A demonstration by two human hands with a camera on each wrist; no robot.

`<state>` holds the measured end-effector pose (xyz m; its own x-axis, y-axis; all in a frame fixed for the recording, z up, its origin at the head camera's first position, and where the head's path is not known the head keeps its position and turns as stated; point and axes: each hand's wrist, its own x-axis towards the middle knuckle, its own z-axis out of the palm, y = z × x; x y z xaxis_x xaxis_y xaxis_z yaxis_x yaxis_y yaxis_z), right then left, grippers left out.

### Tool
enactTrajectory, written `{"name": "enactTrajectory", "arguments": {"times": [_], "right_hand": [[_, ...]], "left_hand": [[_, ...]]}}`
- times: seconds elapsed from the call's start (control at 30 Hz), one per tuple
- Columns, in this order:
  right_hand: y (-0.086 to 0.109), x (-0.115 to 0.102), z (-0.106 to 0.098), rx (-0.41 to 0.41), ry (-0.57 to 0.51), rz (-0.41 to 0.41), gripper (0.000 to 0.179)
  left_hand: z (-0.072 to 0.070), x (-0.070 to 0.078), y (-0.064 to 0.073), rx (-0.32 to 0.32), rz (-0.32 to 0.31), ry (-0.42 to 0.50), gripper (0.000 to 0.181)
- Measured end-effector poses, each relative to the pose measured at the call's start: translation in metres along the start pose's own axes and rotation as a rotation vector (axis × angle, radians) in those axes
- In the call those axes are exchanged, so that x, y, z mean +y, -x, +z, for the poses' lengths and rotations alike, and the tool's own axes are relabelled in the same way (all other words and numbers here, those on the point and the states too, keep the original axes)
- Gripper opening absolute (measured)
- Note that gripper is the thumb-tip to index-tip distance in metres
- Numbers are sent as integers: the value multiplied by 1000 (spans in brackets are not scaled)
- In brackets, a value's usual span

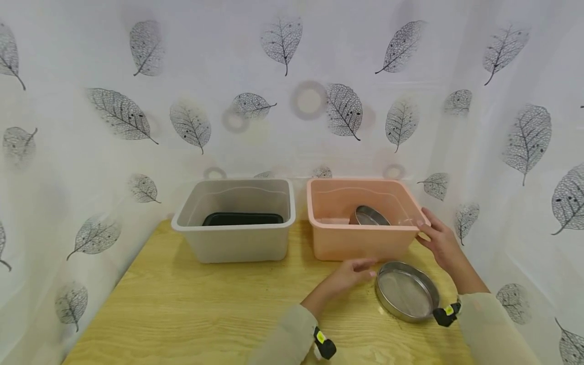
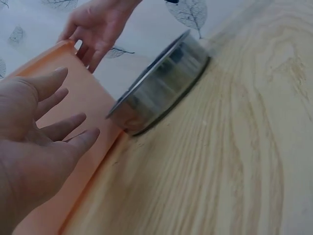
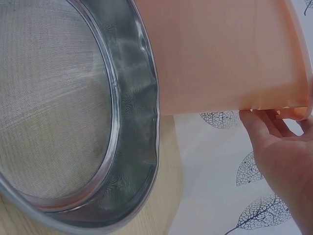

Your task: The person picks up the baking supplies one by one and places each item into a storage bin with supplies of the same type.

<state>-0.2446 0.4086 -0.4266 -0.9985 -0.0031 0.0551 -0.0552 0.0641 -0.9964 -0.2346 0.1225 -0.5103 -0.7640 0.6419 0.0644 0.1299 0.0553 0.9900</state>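
A round metal sieve (image 1: 406, 294) with a fine mesh bottom lies on the table in front of the pink plastic bin (image 1: 360, 243). At the bin's right front corner my right hand (image 1: 441, 244) grips the rim; in the right wrist view its fingers (image 3: 274, 122) are tucked under the lip. My left hand (image 1: 348, 276) is between the bin's front and the sieve's left side, fingers spread and holding nothing, as the left wrist view also shows. Inside the pink bin leans another round metal piece (image 1: 370, 216), partly hidden by the front wall.
To the left stands a grey plastic bin (image 1: 242, 246) with a dark flat-rimmed object (image 1: 242, 219) in it. Both bins are at the back of the wooden table (image 1: 191, 314). A white curtain (image 1: 292, 152) with leaf prints hangs behind and at the sides.
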Motion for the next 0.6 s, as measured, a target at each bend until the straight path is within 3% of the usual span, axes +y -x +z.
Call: {"name": "enactTrajectory", "arguments": {"times": [0.13, 0.37, 0.6], "right_hand": [[0, 0, -1, -5, 4, -2, 76], [1, -1, -3, 1, -9, 16, 76], [2, -2, -2, -1, 6, 5, 76]], "left_hand": [[12, -4, -4, 17, -14, -16, 42], [31, -11, -17, 20, -16, 59, 42], [42, -21, -20, 13, -38, -30, 40]]}}
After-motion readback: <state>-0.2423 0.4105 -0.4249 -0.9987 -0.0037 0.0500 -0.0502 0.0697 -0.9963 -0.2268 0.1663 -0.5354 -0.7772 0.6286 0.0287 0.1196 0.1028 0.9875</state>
